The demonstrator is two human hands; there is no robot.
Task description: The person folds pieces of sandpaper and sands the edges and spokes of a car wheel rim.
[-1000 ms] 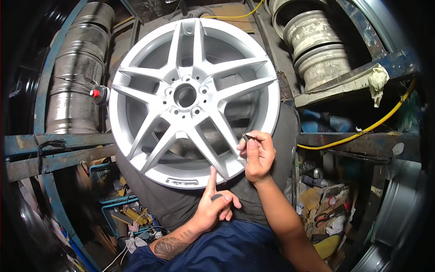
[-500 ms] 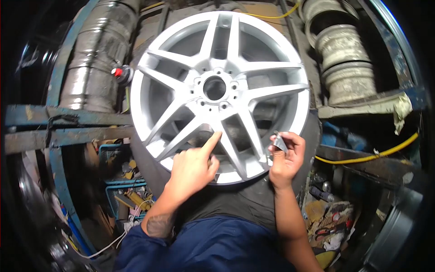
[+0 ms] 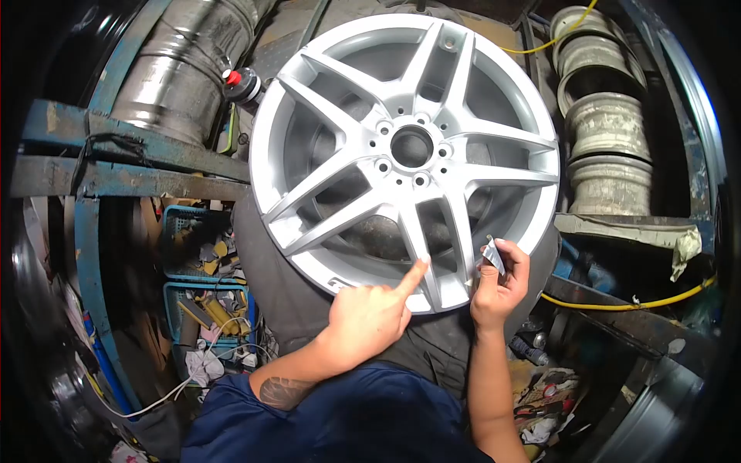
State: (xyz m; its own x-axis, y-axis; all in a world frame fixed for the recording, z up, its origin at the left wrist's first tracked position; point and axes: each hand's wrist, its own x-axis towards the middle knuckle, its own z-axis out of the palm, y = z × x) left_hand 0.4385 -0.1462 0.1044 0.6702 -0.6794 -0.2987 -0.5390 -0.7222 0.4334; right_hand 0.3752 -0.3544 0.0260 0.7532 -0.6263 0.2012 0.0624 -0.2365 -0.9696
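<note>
A silver alloy wheel rim (image 3: 417, 210) with paired spokes lies face up, tilted, across my lap. My left hand (image 3: 370, 316) has its index finger stretched out, the tip on a lower spoke; the other fingers are curled and hold nothing. Near the rim's lower right edge, my right hand (image 3: 500, 285) pinches a small folded grey piece of sandpaper (image 3: 493, 256) between thumb and fingers. Its pointed corner sticks up, and the fingers partly cover the rest.
Bare metal rims stand stacked at the left (image 3: 174, 73) and right (image 3: 610, 181). A bottle with a red cap (image 3: 243, 83) is beside the wheel. Blue baskets (image 3: 171, 287) hold scraps at lower left. A yellow hose (image 3: 633, 307) crosses the right side.
The wheel appears further right in view as the camera shifts. My left fingertip has slid down the spoke toward the outer edge. The right hand keeps its pinch on the sandpaper.
</note>
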